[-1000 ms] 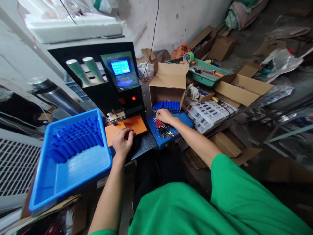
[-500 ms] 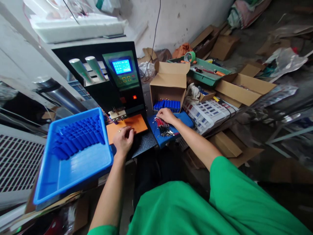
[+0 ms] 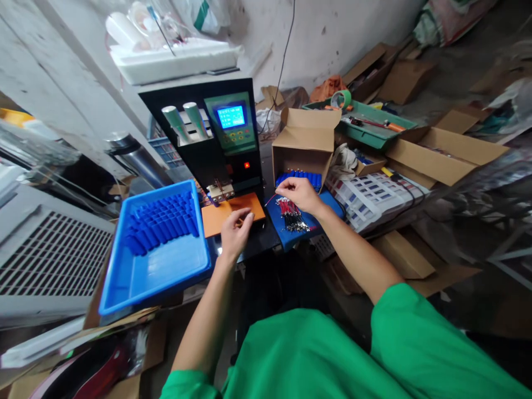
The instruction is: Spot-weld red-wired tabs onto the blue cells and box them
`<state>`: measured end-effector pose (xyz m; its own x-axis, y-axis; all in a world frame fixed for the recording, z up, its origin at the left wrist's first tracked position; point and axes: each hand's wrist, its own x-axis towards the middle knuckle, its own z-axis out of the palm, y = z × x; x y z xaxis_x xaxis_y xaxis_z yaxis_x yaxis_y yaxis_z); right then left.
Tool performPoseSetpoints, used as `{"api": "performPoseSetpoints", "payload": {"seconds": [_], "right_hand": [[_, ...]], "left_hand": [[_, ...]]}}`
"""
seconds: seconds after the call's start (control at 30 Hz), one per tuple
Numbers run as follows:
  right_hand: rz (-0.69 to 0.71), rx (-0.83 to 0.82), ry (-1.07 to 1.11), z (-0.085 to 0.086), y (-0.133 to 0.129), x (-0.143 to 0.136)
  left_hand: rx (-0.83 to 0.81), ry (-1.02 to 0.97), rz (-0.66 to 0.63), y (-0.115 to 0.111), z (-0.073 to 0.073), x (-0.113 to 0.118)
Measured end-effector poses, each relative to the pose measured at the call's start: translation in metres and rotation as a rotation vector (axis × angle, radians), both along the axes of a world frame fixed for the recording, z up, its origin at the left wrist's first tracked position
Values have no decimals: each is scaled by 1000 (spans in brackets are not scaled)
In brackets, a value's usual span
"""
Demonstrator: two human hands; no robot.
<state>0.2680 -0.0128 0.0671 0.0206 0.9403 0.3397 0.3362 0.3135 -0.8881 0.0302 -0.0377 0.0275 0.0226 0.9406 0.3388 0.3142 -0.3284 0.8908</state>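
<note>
In my right hand, thumb and fingertips pinch a thin red wire, whose free end points left. Just below that hand, a bundle of red and black wires with bare ends lies on a blue mat. My left hand hovers by the front of an orange board, fingers loosely bent, thumb apart, nothing visible in it. Behind the board stands a black spot welder with a lit blue screen and electrodes over the board.
To the left, a blue tray holds rows of blue cylindrical cells. An upright cardboard box with more blue cells is behind the mat. Farther right are a green tray, an open carton and a white basket.
My right hand has lifted from the wire bundle and moved left with one red wire. My left hand's fingers have loosened. The whole view has shifted.
</note>
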Motion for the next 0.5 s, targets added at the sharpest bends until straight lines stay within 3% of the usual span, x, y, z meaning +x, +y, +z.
{"api": "performPoseSetpoints", "payload": {"seconds": [0.13,0.27,0.5], "right_hand": [[65,-49,64,1,-10,-22],[90,-62,161,-4,-15,-39],[239,-201,353,-35,-16,-80]], "left_hand": [[-94,-130,-68,-7,5,14],[-162,-274,-65,-7,0,10],[-218,-310,-24,-4,-12,-7]]}}
